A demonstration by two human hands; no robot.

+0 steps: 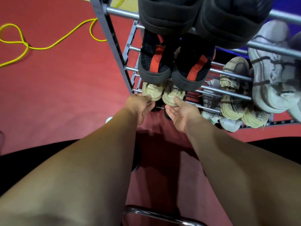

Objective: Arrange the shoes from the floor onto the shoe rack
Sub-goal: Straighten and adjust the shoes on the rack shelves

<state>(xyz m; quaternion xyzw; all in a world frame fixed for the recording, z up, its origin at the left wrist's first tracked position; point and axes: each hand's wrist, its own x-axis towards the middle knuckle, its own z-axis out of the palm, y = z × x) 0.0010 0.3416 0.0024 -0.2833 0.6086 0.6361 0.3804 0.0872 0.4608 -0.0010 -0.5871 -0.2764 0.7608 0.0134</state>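
A pair of small beige shoes sits at the left end of a low shelf of the metal shoe rack (114,41). My left hand (140,104) pinches the heel of the left beige shoe (152,90). With its thumb on top and its palm turned up underneath, my right hand (180,111) holds the heel of the right beige shoe (172,95). Black shoes with orange stripes (156,62) stand on the shelf above them. Dark slippers (169,15) fill the top shelf.
More beige sneakers (232,95) and grey-white sneakers (270,75) sit on the rack's right side, with a white pair (211,115) lowest. A yellow cable (48,44) loops over the red floor at the left. A chrome bar (154,216) lies near the bottom edge.
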